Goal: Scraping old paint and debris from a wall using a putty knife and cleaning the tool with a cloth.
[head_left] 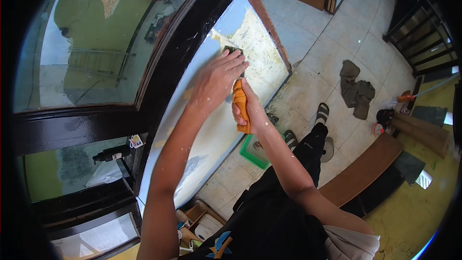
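My left hand point(220, 77) lies with fingers spread over a dark flat tool point(234, 49), pressed near the wall; what kind of tool it is cannot be made out. Just to its right, my right hand point(249, 108) is closed around an orange cloth bundle point(241, 106), perhaps wrapped about a handle that is hidden. The bundle's upper end meets the dark tool by my left fingers. Behind both hands, the low wall point(258, 47) shows patchy cream plaster with flaked blue paint at its upper part. Pale flecks dot both forearms.
Beside my feet, a green-rimmed tray point(249, 155) rests on the tiled floor. Crumpled dark cloth point(355, 86) lies farther right. A brown bench point(364, 166) stands at the lower right. Dark-framed glass panes point(104, 43) border the wall on the left. A wooden box point(202, 216) sits below.
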`<state>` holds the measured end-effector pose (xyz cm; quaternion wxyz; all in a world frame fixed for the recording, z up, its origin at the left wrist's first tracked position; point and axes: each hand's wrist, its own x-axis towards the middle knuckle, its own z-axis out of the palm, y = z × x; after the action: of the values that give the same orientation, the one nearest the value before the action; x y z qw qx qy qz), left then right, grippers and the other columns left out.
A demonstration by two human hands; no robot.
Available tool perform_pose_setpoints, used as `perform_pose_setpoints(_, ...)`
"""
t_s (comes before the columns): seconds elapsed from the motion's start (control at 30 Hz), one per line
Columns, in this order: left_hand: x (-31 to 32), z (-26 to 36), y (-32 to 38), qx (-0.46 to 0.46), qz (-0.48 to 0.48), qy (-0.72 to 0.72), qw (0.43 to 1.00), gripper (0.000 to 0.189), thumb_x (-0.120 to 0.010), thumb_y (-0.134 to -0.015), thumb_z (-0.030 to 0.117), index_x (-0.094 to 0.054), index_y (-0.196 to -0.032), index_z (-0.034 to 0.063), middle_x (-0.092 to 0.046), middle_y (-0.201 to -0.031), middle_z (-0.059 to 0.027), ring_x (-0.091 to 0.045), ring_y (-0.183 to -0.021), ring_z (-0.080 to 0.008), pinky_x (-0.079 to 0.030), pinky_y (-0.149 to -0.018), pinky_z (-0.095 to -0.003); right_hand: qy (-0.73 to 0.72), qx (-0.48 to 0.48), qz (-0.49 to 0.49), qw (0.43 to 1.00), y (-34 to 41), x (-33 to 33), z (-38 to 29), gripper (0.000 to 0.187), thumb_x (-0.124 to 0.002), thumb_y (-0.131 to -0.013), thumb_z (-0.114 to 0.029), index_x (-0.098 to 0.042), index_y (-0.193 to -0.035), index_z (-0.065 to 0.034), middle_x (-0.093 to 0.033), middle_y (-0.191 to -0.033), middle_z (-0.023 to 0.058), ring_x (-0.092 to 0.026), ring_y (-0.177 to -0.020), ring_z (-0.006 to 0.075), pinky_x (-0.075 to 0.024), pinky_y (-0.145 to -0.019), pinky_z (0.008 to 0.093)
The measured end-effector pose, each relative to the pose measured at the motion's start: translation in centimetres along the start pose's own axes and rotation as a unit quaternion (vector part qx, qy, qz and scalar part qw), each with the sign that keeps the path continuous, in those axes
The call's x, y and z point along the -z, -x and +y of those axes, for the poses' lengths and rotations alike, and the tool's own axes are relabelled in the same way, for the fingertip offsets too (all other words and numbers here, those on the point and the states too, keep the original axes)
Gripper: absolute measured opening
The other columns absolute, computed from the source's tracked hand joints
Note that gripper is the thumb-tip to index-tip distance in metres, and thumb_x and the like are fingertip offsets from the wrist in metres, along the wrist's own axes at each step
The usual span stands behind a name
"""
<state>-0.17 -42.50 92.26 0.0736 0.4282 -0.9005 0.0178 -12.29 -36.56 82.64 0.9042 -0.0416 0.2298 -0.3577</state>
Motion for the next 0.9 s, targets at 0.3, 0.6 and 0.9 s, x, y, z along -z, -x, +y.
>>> perform_pose_setpoints(0.3,-7.3,11.2,18.4,0.426,0.104,0.281,0.854,0.026,-0.076,-0.091,0.012,-0.076,-0.115,0.0035,-0.077,-0.109,-0.0144,-0.074,-0.106,-0.0273,-0.054,-0.1,-0.0384,0.378,0.125,0.185,0.898,6.2,6.5,-6.1,0.045,-0.061,-0.102,-0.051,-0.064,-0.102,-0.0064,-0.05,-0.062,-0.0015,-0.045,-0.046,0.0072,-0.0372,-0.042,0.0252)
perform_pose_setpoints(0.6,-11.0,13.8,12.2,0.442,0.116,0.613,0.645,0.031,-0.068,-0.1,0.02,-0.072,-0.118,-0.0053,-0.076,-0.109,-0.0129,-0.072,-0.102,-0.0177,-0.054,-0.093,-0.0302,0.632,0.175,0.169,0.736,8.9,6.1,-14.5,0.058,-0.064,-0.097,-0.058,-0.067,-0.101,-0.0004,-0.063,-0.068,0.0048,-0.06,-0.057,0.016,-0.0489,-0.057,0.0364)
perform_pose_setpoints(0.9,-11.3,10.0,-11.0,0.38,0.359,0.777,0.351,0.039,-0.056,-0.106,0.041,-0.06,-0.123,0.0057,-0.068,-0.115,-0.0083,-0.064,-0.113,-0.022,-0.051,-0.099,-0.0402,0.851,0.159,0.048,0.498,4.4,1.7,-26.3,0.055,-0.064,-0.096,-0.055,-0.067,-0.109,-0.0011,-0.069,-0.075,0.0236,-0.069,-0.073,0.0433,-0.0532,-0.065,0.0448)
